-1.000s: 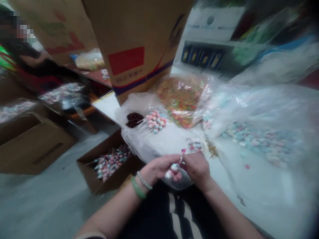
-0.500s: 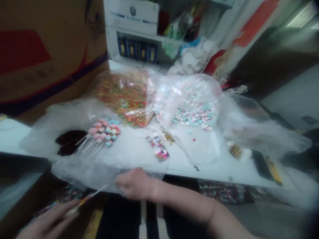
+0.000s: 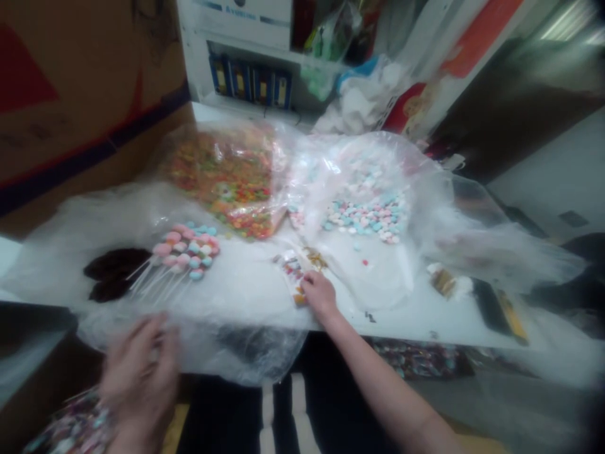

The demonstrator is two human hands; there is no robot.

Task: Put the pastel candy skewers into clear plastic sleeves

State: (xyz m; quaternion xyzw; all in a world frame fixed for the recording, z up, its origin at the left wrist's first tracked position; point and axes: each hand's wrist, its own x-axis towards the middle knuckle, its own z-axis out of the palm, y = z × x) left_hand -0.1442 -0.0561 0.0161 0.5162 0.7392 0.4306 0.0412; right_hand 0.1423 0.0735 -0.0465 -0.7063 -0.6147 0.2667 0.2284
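My right hand reaches over the table with its fingers pinched at the lower corner of a small stack of printed wrappers. Just beyond them lies a little pile of gold twist ties. My left hand, blurred, is low in front of the table edge, fingers loosely apart; nothing shows in it. Further in lies a bunch of marshmallow lollipops on white sticks, pink, white and blue. A dark brown lump sits beside their sticks.
Behind are clear bags of orange-green candies and pastel candies. A large cardboard box stands left. Clear plastic sheeting hangs over the table edge. Wrapped pieces fill a container below left. A black-and-yellow object lies right.
My right hand has moved from the table edge up to the printed wrappers. My left hand has risen and moved right; the wrapped stick that was in it no longer shows.
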